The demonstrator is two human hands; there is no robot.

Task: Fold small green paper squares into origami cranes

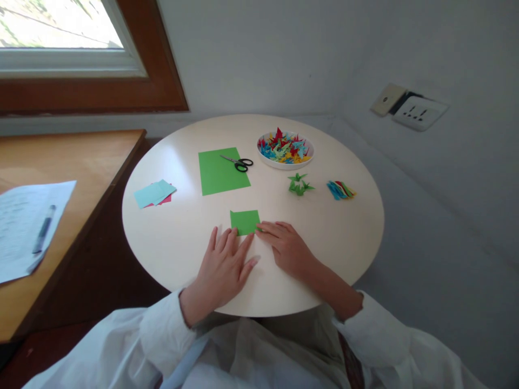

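A small green sheet of paper (245,221) lies on the table near its front, one upper corner slightly raised. My left hand (225,265) is open, its fingers spread, with some fingertips pressing on the paper's near edge. At the sheet's lower right corner, my right hand (290,251) has its fingers close together and closed on the paper's edge; its thumb is mostly hidden. Beyond the sheet, black-handled scissors (239,163) rest on a larger green sheet (217,175). Several folded green paper cranes (299,187) sit to the right.
A white bowl (279,163) of colourful folded cranes stands at the back of the round table (186,237). Folded paper strips (340,190) lie right; blue and pink paper squares (154,193) lie left. A wooden desk (81,154) holds papers (20,227) and a pen (44,229).
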